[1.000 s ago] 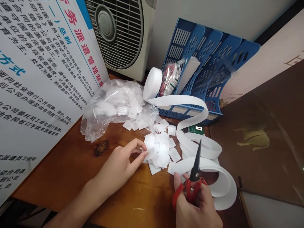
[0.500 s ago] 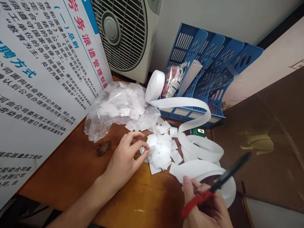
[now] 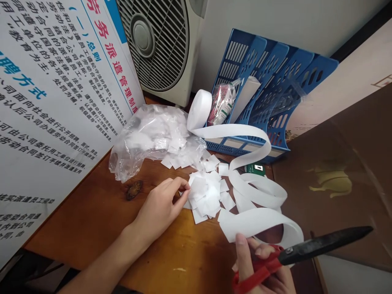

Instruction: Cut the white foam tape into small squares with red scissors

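Strip (image 3: 260, 222), white: led off the roll (image 3: 199, 109) at the back, looped over the right of the desk (image 3: 183, 253), its free end beside the pile of squares (image 3: 205, 196). Looks light, thin and bendy, with some spring in the curls; probably smooth, so a slide through the fingers is possible. Not likely to be broken, but easily creased. Best pinched flat by the edges near the free end. Squares: judged near weightless, easily scattered; best lifted by a corner.

Right hand (image 3: 246, 265): scissors (image 3: 324, 244) are gripped, blades pointed away to the right; the strip's edge is met by the thumb tip near the free end. Whether the strip is firmly pinched cannot be told. Left hand (image 3: 161, 202): thumb and forefinger are brought together at the pile's left edge; whether a square is held cannot be told.

Counts: one scissors, one roll, one pile, one bag (image 3: 122, 161) with more squares inside and spilled at its mouth, one fan (image 3: 142, 36), one rack (image 3: 260, 45), one green box (image 3: 256, 169), one printed board (image 3: 55, 102). Squares are overlapped, too many to be counted.
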Demonstrator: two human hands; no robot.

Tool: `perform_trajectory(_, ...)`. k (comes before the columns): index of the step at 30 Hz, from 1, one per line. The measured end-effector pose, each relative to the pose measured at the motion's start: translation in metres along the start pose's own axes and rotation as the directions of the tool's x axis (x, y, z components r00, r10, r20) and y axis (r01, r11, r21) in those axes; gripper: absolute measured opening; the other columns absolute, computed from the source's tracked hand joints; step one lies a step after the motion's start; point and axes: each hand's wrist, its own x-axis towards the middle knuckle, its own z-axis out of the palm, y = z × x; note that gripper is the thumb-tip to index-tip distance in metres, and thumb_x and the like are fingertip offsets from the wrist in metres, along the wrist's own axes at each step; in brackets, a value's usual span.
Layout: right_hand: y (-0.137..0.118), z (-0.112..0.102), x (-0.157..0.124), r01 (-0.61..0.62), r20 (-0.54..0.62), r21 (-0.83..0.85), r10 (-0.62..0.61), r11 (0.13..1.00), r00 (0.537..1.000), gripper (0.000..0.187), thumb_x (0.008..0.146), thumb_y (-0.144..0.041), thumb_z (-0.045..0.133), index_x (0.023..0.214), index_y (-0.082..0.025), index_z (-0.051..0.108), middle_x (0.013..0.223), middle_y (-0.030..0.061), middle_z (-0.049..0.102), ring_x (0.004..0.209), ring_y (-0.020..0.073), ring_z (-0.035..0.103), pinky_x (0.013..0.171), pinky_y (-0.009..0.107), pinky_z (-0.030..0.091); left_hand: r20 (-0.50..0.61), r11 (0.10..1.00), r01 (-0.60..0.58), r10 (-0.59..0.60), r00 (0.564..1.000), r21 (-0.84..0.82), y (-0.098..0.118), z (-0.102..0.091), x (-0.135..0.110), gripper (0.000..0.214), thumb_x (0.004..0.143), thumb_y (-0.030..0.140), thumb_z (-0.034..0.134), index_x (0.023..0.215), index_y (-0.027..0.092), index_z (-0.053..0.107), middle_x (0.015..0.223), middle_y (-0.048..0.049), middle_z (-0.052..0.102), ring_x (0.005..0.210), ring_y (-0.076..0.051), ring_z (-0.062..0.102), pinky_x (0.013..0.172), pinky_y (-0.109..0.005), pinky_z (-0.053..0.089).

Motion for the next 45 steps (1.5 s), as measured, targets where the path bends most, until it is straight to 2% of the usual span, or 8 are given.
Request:
perform_trajectory(6, 0.007, -0.026, 0.034, -0.138, 0.251, 0.063, 0.118, 0.988, 0.961, 0.051, 0.067, -0.063, 0.086, 0.066, -0.022, 0.055, 0.07, 0.0044, 0.072, 0.047, 0.0146, 0.062, 0.044, 0.027, 0.057, 0.028, 0.994, 0.048, -0.046, 0.999, -0.097, 0.005, -0.004, 0.0, 0.022, 0.094, 0.014, 0.061, 0.112, 0.024, 0.067, 0.098, -0.0013, 0.075, 0.091, -0.019, 0.072, 0.08, -0.029, 0.055)
perform_trajectory(10, 0.01, -0.032, 0.043, -0.194, 0.303, 0.09, 0.159, 0.977, 0.94, 0.052, 0.068, -0.068, 0.082, 0.063, -0.021, 0.058, 0.068, 0.0055, 0.07, 0.051, 0.0161, 0.063, 0.048, 0.029, 0.057, 0.089, 0.995, 0.037, -0.029, 0.996, -0.092, 0.004, -0.011, -0.005, 0.031, 0.092, 0.014, 0.061, 0.119, 0.026, 0.07, 0.096, -0.0006, 0.075, 0.089, -0.019, 0.071, 0.084, -0.032, 0.054)
perform_trajectory(17, -0.001, 0.01, 0.0, 0.006, -0.001, 0.064, -0.006, 0.998, 1.0, 0.042, 0.069, -0.038, 0.091, 0.076, -0.023, 0.053, 0.081, -0.001, 0.064, 0.076, 0.0145, 0.065, 0.07, 0.022, 0.056, 0.163, 0.999, -0.025, 0.02, 0.986, 0.024, -0.002, -0.013, -0.006, 0.037, 0.093, 0.012, 0.056, 0.127, 0.018, 0.069, 0.092, -0.004, 0.072, 0.088, -0.022, 0.065, 0.082, -0.036, 0.052)
perform_trajectory(28, 0.002, 0.011, 0.002, 0.098, 0.008, 0.008, -0.098, 0.995, 0.995, 0.036, 0.074, -0.035, 0.088, 0.075, -0.022, 0.054, 0.08, -0.0023, 0.064, 0.073, 0.0134, 0.065, 0.075, 0.024, 0.056, 0.129, 0.985, -0.029, 0.007, 0.992, 0.172, -0.003, -0.002, -0.001, 0.026, 0.089, 0.011, 0.056, 0.108, 0.018, 0.073, 0.084, -0.0047, 0.07, 0.084, -0.025, 0.063, 0.077, -0.038, 0.049)
perform_trajectory(32, 0.012, 0.003, 0.007, 0.092, 0.091, 0.027, -0.094, 0.995, 0.991, 0.036, 0.068, -0.031, 0.092, 0.076, -0.021, 0.058, 0.079, 0.0005, 0.067, 0.072, 0.0182, 0.069, 0.06, 0.025, 0.056, 0.069, 0.982, 0.007, -0.021, 0.997, 0.187, -0.002, 0.005, -0.001, 0.015, 0.086, 0.011, 0.056, 0.091, 0.019, 0.068, 0.079, -0.0031, 0.067, 0.079, -0.024, 0.061, 0.075, -0.039, 0.045)
perform_trajectory(36, 0.02, 0.003, 0.006, 0.088, 0.03, 0.07, -0.09, 0.994, 0.995, 0.034, 0.077, -0.039, 0.085, 0.079, -0.021, 0.056, 0.084, 0.0017, 0.066, 0.073, 0.0168, 0.066, 0.052, 0.023, 0.049, 0.015, 0.983, 0.02, -0.023, 1.0, 0.185, 0.0, 0.009, 0.0, 0.014, 0.082, 0.01, 0.056, 0.082, 0.02, 0.065, 0.076, -0.0022, 0.062, 0.076, -0.024, 0.057, 0.075, -0.039, 0.043)
perform_trajectory(40, 0.012, 0.012, 0.0, 0.112, 0.048, 0.01, -0.112, 0.994, 0.993, 0.038, 0.07, -0.033, 0.091, 0.077, -0.02, 0.056, 0.083, 0.0017, 0.065, 0.07, 0.016, 0.065, 0.045, 0.022, 0.043, -0.037, 0.991, 0.029, -0.024, 0.999, 0.129, 0.0, 0.01, 0.001, 0.013, 0.078, 0.008, 0.057, 0.078, 0.021, 0.061, 0.084, -0.0036, 0.06, 0.081, -0.024, 0.057, 0.075, -0.037, 0.046)
perform_trajectory(45, 0.005, 0.011, 0.0, 0.083, -0.009, 0.021, -0.083, 0.996, 0.996, 0.038, 0.07, -0.032, 0.091, 0.076, -0.02, 0.055, 0.083, -0.0021, 0.065, 0.05, 0.0062, 0.056, 0.038, 0.016, 0.04, -0.068, 1.0, 0.012, -0.011, 0.998, 0.022, 0.001, 0.003, -0.001, 0.018, 0.079, 0.005, 0.051, 0.074, 0.022, 0.05, 0.084, -0.0023, 0.061, 0.082, -0.021, 0.059, 0.076, -0.034, 0.048)
